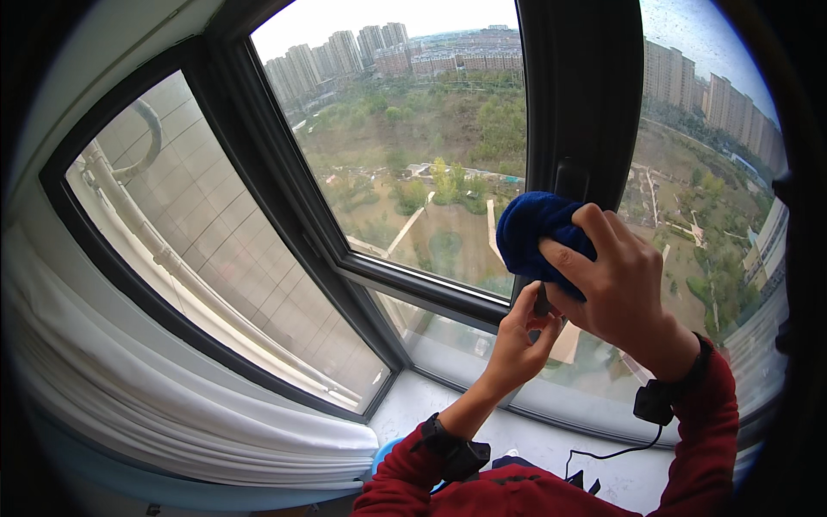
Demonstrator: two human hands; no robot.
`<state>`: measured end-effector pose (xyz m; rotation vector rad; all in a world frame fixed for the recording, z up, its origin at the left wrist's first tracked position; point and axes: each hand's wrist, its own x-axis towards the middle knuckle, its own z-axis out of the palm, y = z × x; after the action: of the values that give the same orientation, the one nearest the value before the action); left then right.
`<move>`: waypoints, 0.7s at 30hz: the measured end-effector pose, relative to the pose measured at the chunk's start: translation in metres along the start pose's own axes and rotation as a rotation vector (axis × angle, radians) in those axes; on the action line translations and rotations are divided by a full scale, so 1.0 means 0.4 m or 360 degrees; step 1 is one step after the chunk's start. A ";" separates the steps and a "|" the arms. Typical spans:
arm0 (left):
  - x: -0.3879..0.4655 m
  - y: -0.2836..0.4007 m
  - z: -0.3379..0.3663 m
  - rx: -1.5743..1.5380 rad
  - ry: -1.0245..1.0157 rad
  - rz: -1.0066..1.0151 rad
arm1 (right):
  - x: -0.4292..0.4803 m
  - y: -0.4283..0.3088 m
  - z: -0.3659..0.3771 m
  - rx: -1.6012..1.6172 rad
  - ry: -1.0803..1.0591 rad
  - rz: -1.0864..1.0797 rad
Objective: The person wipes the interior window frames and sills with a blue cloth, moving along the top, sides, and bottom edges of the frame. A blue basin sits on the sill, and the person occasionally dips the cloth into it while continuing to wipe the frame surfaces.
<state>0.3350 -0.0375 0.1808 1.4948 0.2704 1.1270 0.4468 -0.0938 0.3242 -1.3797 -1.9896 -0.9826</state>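
Observation:
My right hand [610,278] grips a folded dark blue cloth [536,223]. It presses the cloth over the window handle, whose mounting plate [572,176] shows just above on the black window frame [575,77]. Below the cloth, my left hand [526,342] pinches a dark piece that looks like the lower end of the window handle [541,302]. The cloth and my right fingers hide the middle of the handle. Both wrists carry black strapped devices over or beside red sleeves.
Glass panes [413,161] stand on either side of the frame. A white windowsill [426,400] runs below, with a black cable [614,455] across it. White curtains [194,413] hang at left, and part of a blue basin-like object [386,452] shows near my left sleeve.

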 end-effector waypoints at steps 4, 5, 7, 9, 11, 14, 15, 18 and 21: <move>-0.017 -0.013 -0.017 -0.0083 0.0007 -0.0008 | -0.106 -0.015 0.033 0.0070 0.0066 -0.0046; -0.018 -0.012 -0.021 -0.0128 -0.0002 -0.0039 | -0.138 -0.018 0.043 0.0117 -0.0039 0.0002; -0.020 0.011 -0.060 -0.0034 -0.0122 -0.0111 | -0.199 -0.021 0.052 0.0449 -0.0087 0.0235; -0.012 0.051 -0.096 0.0262 -0.0170 -0.0148 | -0.237 -0.018 0.050 0.0782 -0.0187 0.0650; 0.010 0.088 -0.107 0.0277 -0.0101 -0.0098 | -0.238 -0.008 0.028 0.1024 0.0071 0.0685; 0.060 0.118 -0.084 0.0307 -0.0080 0.0106 | -0.152 0.040 -0.039 0.0781 0.0301 0.0565; 0.074 0.124 -0.071 0.0256 -0.0125 0.0140 | -0.102 0.068 -0.065 0.0670 0.0399 0.0568; 0.091 0.129 -0.044 0.0142 -0.0149 0.0147 | 0.071 0.169 -0.126 0.0208 0.0817 0.0423; 0.093 0.127 -0.038 0.0280 -0.0143 0.0190 | 0.180 0.215 -0.126 -0.0225 0.0728 0.0477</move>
<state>0.3211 -0.0158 0.2403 1.7319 0.2249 1.1501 0.5035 -0.0751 0.4319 -1.3305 -1.3600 -1.1857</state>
